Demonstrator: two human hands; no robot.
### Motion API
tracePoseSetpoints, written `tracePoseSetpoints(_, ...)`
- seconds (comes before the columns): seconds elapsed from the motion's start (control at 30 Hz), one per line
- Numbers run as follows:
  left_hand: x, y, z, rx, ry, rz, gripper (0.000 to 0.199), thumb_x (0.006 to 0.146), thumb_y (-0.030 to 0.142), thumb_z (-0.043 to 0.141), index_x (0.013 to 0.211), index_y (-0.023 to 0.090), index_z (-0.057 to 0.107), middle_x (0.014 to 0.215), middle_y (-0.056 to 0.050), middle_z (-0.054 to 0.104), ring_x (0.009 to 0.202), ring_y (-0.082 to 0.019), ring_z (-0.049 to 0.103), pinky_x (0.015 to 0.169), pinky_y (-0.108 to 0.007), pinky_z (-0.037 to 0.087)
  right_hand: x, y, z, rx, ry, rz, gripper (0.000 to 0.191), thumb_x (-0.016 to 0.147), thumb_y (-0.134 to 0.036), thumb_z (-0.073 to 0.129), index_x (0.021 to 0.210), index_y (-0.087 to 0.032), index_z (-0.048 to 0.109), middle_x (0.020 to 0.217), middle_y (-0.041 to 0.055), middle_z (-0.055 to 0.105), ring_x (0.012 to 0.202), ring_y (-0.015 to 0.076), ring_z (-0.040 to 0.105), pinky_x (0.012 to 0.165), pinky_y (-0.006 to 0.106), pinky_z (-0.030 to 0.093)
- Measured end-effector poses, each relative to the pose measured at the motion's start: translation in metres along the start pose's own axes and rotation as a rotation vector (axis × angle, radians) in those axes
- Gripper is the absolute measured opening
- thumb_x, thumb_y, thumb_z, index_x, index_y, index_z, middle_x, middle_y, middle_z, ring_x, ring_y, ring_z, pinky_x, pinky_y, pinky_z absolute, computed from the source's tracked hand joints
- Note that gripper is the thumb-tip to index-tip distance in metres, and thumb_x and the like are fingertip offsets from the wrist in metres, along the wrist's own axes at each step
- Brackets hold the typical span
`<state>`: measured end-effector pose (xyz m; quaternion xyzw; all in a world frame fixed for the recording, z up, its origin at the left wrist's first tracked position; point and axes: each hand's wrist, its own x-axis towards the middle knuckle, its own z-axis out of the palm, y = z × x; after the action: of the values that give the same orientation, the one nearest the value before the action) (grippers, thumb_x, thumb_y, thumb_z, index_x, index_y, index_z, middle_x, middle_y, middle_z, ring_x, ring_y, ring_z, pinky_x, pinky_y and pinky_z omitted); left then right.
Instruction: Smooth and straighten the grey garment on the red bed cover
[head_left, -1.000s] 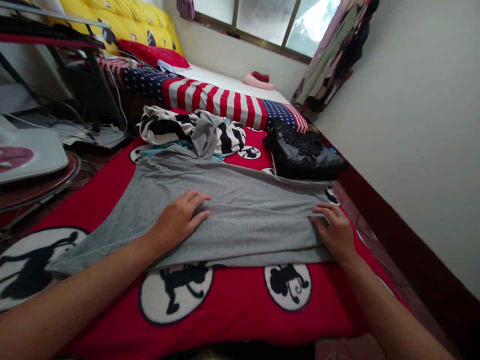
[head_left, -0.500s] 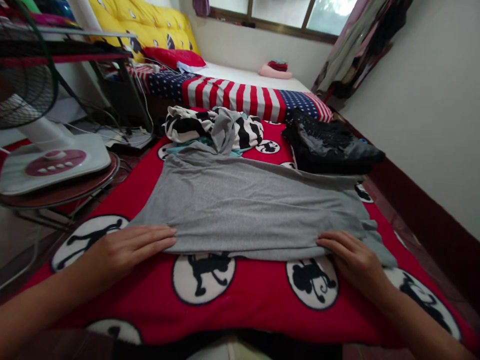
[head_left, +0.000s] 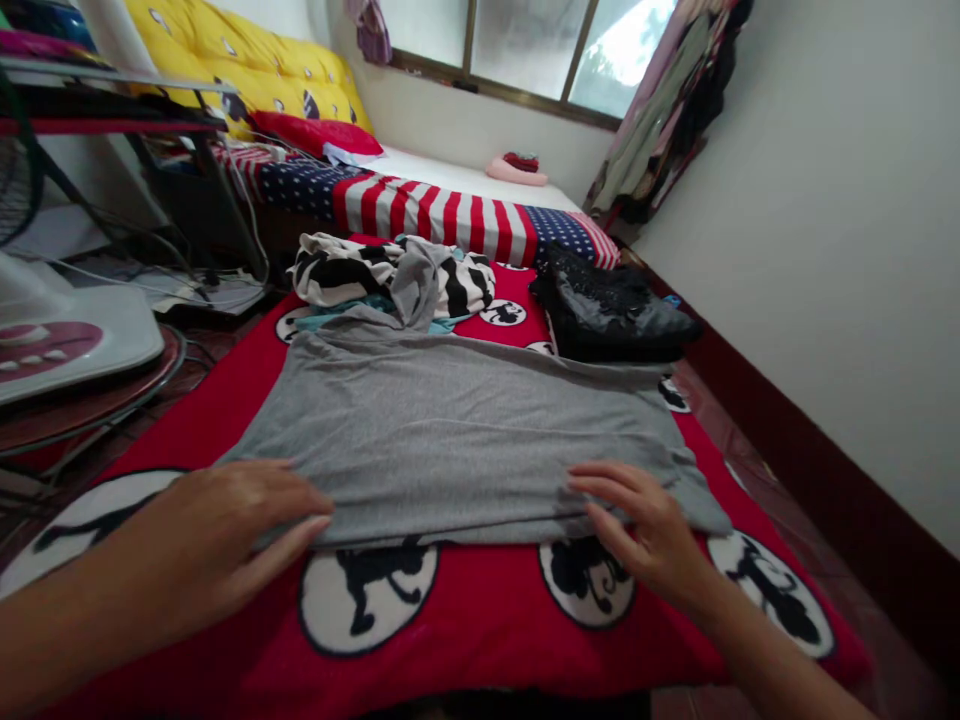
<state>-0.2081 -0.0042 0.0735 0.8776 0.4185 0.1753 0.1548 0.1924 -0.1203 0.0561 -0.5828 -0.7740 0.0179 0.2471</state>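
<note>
Both hands lie flat and open on the near edge of the grey garment (head_left: 465, 440), gripping nothing: the left hand (head_left: 217, 540) presses the hem at its left corner, fingers spread, and the right hand (head_left: 645, 530) rests palm-down near the right corner, fingertips on the cloth. The garment is spread wide across the red blanket (head_left: 487, 630) with its monkey medallions, the far end bunched against a zebra-striped pile (head_left: 360, 270).

As I see it, the risk is in the fabric: thin and stretchy, it would likely ruck up or slide over the fleece if one palm pushes harder than the other, leaving a crooked edge. That bunched far end could also drag the striped clothes along.

Just beyond the right side sits a black lacy heap (head_left: 607, 310). Farther off lies a stars-and-stripes cover (head_left: 450, 205) over a mattress, then a yellow cushion (head_left: 247, 60) and a window (head_left: 525, 45). A fan base (head_left: 67, 340) stands at the left beside tangled cables.
</note>
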Motion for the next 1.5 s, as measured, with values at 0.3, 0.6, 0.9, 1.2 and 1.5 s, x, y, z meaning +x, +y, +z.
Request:
tracePoseSetpoints(0.3,0.089,0.056,0.134,0.135,0.155,0.441,0.046,0.093,0.029,0.042,0.136,0.018,0.053,0.144,-0.011,0.051,0.13,-0.025,0.051,0.107,-0.043,0.044,0.062,-0.042,0.074,-0.046,-0.164,0.094,0.067,0.093,-0.036,0.047,0.152,-0.012,0.024,0.16,0.0126,0.021,0.149,0.0252,0.014,0.119,0.053,0.017)
tracePoseSetpoints(0.6,0.088,0.048,0.143,0.33,0.265,0.546,0.056,0.091,0.035,0.047,0.146,0.024,0.039,0.153,-0.008,0.039,0.136,-0.024,0.044,0.11,-0.04,0.035,-0.005,0.045,0.042,-0.273,0.177,0.488,0.053,0.092,-0.032,0.051,0.141,-0.014,0.045,0.153,0.0161,0.037,0.141,0.0291,0.033,0.114,0.051,0.029)
tracePoseSetpoints(0.9,0.089,0.044,0.142,0.205,0.259,0.335,0.063,0.091,0.045,0.046,0.148,0.023,0.03,0.148,-0.012,0.045,0.137,-0.031,0.041,0.11,-0.054,0.034,-0.024,0.077,0.007,-0.057,0.471,0.814,0.011,0.076,-0.025,0.066,0.079,-0.02,0.056,0.084,0.0066,0.063,0.083,0.0253,0.061,0.076,0.038,0.049)
tracePoseSetpoints(1.2,0.09,0.034,0.139,0.126,0.252,0.27,0.057,0.094,0.05,0.038,0.143,0.021,0.036,0.135,-0.014,0.056,0.126,-0.033,0.052,0.11,-0.057,0.035,-0.055,0.015,0.005,0.479,0.472,0.564,0.02,0.074,-0.005,0.054,0.074,-0.023,0.046,0.101,0.0026,0.073,0.095,0.0171,0.067,0.085,0.028,0.048)
tracePoseSetpoints(1.5,0.098,0.031,0.124,0.045,0.174,0.153,0.068,0.088,0.068,0.038,0.134,0.019,0.047,0.124,-0.013,0.063,0.115,-0.032,0.058,0.108,-0.056,0.036,-0.052,0.021,0.008,0.501,0.636,0.725,0.009,0.079,-0.022,0.064,0.087,-0.021,0.067,0.075,-0.0005,0.068,0.069,0.0149,0.063,0.063,0.022,0.048)
